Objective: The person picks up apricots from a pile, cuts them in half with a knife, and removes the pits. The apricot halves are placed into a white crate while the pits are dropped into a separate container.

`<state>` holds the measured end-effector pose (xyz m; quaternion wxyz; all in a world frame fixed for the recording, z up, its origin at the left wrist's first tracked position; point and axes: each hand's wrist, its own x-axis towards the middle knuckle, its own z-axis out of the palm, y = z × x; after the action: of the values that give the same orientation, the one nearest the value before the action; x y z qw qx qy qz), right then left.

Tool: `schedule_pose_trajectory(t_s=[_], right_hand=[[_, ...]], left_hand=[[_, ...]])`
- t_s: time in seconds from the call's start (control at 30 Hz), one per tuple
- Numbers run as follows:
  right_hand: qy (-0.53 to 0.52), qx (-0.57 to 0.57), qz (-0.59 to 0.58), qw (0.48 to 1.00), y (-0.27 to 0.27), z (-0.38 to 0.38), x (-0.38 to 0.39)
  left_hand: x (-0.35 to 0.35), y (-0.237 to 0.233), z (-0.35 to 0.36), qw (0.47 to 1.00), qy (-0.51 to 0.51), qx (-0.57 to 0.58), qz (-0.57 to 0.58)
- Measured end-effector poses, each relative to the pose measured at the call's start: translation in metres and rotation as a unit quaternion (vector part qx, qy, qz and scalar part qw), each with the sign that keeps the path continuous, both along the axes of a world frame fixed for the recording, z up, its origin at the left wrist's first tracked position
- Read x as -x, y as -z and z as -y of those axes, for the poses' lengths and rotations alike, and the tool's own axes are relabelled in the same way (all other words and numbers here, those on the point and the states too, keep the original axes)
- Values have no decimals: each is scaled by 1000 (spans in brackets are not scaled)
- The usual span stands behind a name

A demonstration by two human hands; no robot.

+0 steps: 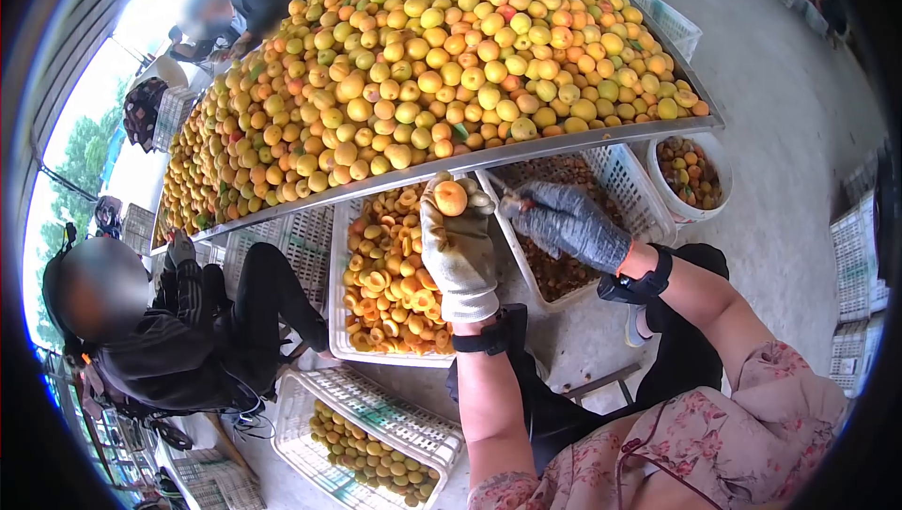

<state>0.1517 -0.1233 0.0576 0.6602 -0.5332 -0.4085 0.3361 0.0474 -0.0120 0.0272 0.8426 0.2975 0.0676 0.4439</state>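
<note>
My left hand [458, 245], in a pale work glove, holds one orange apricot [450, 198] up just under the edge of the metal table [564, 141]. My right hand [567, 223], in a grey glove, is closed around something thin and dark, too small to name, right beside the fruit. Below my hands a white crate [339, 322] holds several halved apricots. A second white crate [631, 192] under my right hand holds brownish pits.
A huge heap of yellow-orange apricots [442, 68] covers the table. A white bucket [716, 192] of fruit stands at the right. Another crate [376, 444] of apricots lies near my knees. One person [178, 322] sits at the left, another [225, 16] stands farther back.
</note>
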Motion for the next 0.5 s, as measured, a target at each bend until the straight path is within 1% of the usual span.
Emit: schedule_pose_trajectory(t_s=[0.07,0.1,0.13,0.17,0.2,0.23,0.27,0.33,0.37,0.43,0.47,0.5], right_hand=[[-51,105,-43,992,-5,9,1],[-56,121,-70,989,-4,10,2],[-54,119,-69,989,-1,9,3],[-25,87,28,996,3,8,4],[4,54,122,991,5,7,4],[17,39,159,986,5,7,4],[17,38,160,986,6,6,3],[0,46,89,995,9,6,4],[-1,45,90,995,8,6,4],[16,51,149,987,8,7,7],[16,49,150,987,11,6,8],[23,22,168,985,15,4,9]], left_hand=[[-1,2,1,1000,-8,-19,-1],[0,7,0,1000,-1,-31,0],[1,10,-1,999,6,-43,1],[0,7,3,997,-28,1,-70],[-1,2,5,997,-28,1,-69],[-2,-3,6,997,-28,2,-69],[-3,-5,6,997,-29,3,-69],[-1,1,2,998,-25,-3,-62],[0,3,-1,999,-14,2,-50],[1,6,-1,999,-3,6,-38],[1,4,3,999,-17,-14,-37],[1,1,4,998,-32,-35,-37]])
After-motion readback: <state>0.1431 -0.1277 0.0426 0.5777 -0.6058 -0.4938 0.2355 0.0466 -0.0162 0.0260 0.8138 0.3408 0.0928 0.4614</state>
